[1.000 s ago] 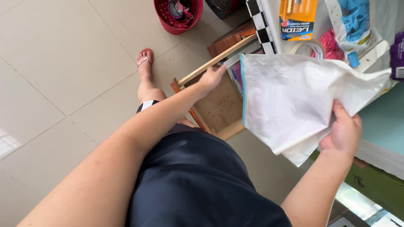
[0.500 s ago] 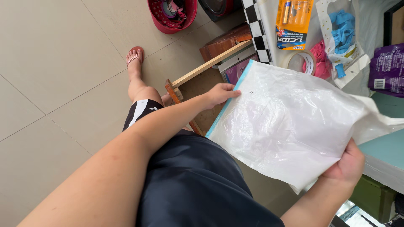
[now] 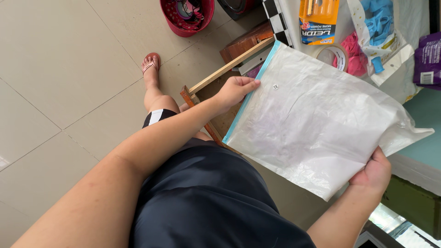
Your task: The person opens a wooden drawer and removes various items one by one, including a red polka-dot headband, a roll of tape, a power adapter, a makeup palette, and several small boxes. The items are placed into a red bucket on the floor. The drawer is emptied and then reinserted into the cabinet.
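Item, far left of the fingers: beige tiled floor (image 3: pixel 59 69), lying bare and wide, offering the most open room.

Item, beyond the left fingers: red bucket (image 3: pixel 187 16) standing on the tiles; a foot in a pink sandal (image 3: pixel 150 62) resting nearer.

Item: left hand (image 3: pixel 233 91), fingers curling shut and pinching the blue-edged seal side of a large clear plastic bag (image 3: pixel 317 124); thumb lying on top, the other fingertips going under the edge.

Item, just below and behind those fingers: wooden frame (image 3: pixel 220 76), its pale rail running diagonally, its lower part hiding under the bag.

Item: the bag itself, being held flat and stretched between both hands, over the frame and the table edge, blue strip facing left, crumpled corner pointing right.

Item, past the bag's far edge: orange blister pack (image 3: pixel 318 20), tape roll (image 3: pixel 334 55), pink cloth (image 3: pixel 354 48), blue items in a packet (image 3: pixel 380 20), purple packet (image 3: pixel 428 57), all crowding close together.

Item: right hand (image 3: pixel 374 172), fingers closing on the bag's near corner, thumb on top; the teal table edge (image 3: pixel 425 142) sitting just right of them.
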